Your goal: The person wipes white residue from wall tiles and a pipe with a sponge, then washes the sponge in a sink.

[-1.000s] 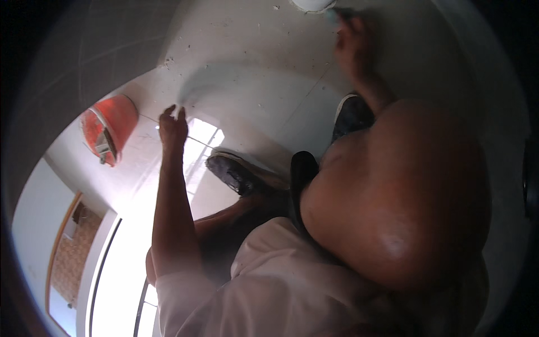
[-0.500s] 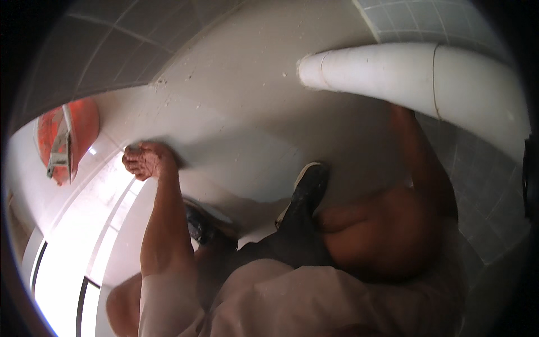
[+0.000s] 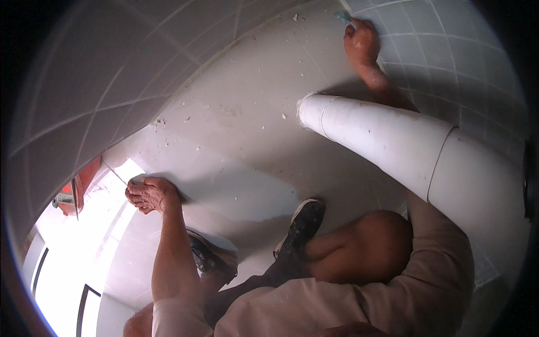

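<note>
At the far right, my right hand [image 3: 362, 44] is closed around a small light-blue piece [image 3: 343, 18] whose kind I cannot make out. It holds this low to the grey floor [image 3: 241, 95], where the floor meets the tiled wall. My right forearm passes behind a thick white pipe [image 3: 376, 126], which hides part of it. My left hand [image 3: 151, 195] is planted on the floor at the left, near the bright doorway, fingers laid forward and holding nothing that I can see. Small pale crumbs [image 3: 188, 119] lie scattered over the floor between the hands.
Grey tiled walls rise at the left [image 3: 112, 73] and the right [image 3: 426, 48]. A red-orange bucket [image 3: 87, 180] with a metal-bladed tool [image 3: 66, 197] stands beyond the left wall's edge. My dark shoes [image 3: 306, 222] and bent knee are close below. Bright light enters at lower left.
My right hand has moved from behind the pipe to the far floor corner, and now shows with the light-blue piece. The view has shifted; my left hand stays on the floor.
</note>
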The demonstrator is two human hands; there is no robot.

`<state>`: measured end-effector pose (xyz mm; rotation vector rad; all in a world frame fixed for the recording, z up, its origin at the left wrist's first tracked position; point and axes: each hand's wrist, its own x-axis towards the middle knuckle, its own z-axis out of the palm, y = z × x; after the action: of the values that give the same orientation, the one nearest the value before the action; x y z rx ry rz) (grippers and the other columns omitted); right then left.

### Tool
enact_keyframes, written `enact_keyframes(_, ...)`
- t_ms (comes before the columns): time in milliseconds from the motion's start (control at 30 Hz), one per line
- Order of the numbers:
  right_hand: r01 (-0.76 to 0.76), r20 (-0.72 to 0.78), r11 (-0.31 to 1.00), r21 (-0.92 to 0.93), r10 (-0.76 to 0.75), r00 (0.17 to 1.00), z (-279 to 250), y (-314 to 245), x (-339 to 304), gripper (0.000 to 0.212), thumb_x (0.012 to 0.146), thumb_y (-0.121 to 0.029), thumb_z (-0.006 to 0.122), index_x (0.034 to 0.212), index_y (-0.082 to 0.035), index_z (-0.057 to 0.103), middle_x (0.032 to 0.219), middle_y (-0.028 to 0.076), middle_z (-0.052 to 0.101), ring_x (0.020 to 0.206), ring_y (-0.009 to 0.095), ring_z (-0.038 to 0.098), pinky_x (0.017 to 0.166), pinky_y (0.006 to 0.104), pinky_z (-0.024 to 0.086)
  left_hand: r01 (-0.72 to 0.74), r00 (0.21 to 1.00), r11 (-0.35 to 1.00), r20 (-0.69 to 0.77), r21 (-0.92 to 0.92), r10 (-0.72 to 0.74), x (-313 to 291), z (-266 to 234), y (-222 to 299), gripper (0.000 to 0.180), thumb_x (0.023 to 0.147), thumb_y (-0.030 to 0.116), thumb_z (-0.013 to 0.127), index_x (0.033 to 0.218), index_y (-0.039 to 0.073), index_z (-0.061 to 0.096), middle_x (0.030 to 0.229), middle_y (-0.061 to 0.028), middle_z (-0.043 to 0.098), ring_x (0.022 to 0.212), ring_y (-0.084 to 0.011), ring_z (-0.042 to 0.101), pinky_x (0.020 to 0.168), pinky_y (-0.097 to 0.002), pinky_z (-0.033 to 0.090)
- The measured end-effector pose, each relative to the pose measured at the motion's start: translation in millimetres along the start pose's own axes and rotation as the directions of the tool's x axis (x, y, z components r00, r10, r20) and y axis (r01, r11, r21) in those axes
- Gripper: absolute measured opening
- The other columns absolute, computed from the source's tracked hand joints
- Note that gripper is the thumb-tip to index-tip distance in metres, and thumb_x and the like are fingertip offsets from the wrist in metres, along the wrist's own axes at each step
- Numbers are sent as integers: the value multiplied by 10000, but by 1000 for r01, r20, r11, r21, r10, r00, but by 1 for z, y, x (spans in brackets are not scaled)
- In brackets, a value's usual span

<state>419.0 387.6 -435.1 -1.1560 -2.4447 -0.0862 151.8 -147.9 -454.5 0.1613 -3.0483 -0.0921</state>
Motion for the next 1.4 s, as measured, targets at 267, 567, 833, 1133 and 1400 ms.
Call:
enact_keyframes(267,65,-63,996,-53,-69,996,33,4,43,275,850,-85,594,1090,-104,727,986,162,661,909,364,646,817,452,524,-5,1000,999,-29,45,6,2,4,-7,511,928,399,413,1365,134,395,1457,-136,341,1389,-317,283,1060,-572,238)
enact_keyframes(567,148,70,830,537,-219,973,33,-84,-5,311,842,-2,586,1100,-104,728,1021,119,641,959,328,636,819,374,528,23,999,999,-45,44,-21,4,10,-16,513,945,415,401,1377,139,384,1462,-130,335,1373,-321,297,1060,-538,242)
enact_keyframes(833,271,96,727,631,-420,902,32,-108,-21,374,819,50,628,1140,-117,723,1061,140,658,971,327,643,857,344,533,14,1000,999,-21,47,-13,2,4,-9,488,934,394,399,1359,154,390,1433,-115,352,1362,-307,300,1046,-522,239)
enact_keyframes(1133,44,69,993,108,-52,996,6,26,-36,410,804,56,618,1158,-123,722,979,94,644,894,256,640,781,345,524,-27,999,999,-20,20,28,1,17,5,502,922,391,406,1365,155,398,1439,-119,352,1365,-304,298,1041,-534,240)
enact_keyframes(1400,102,2,864,493,-118,993,-18,60,-99,502,818,85,581,1279,-95,664,1019,151,629,984,254,638,783,340,522,15,998,998,-69,61,-11,3,18,-5,509,901,412,381,1339,152,403,1422,-117,373,1303,-296,358,1013,-505,252)
